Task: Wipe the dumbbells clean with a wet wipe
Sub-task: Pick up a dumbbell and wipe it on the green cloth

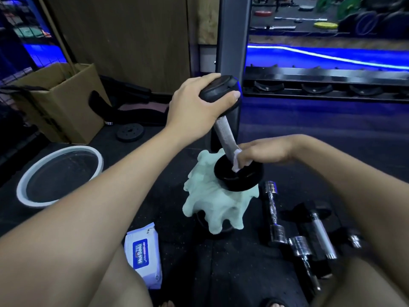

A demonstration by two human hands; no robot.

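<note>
Quick count: one black dumbbell (228, 134) mid-frame, three chrome dumbbells (273, 212) lower right, one wet wipe pack (143, 254), one cardboard box (59, 103), one round basin (59, 175), one mint cloth (210, 207).

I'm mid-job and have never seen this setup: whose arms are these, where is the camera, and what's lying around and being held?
There is no machine here: these are a person's two bare arms, filmed by one wide-angle camera on their head, looking forward and down. The left hand grips the top end of a black dumbbell standing tilted on a pale green cloth. The right hand presses a white wet wipe where the handle meets the lower weight. On the dark floor lie a pack of wipes, a round basin, a cardboard box and several chrome dumbbells.
</note>
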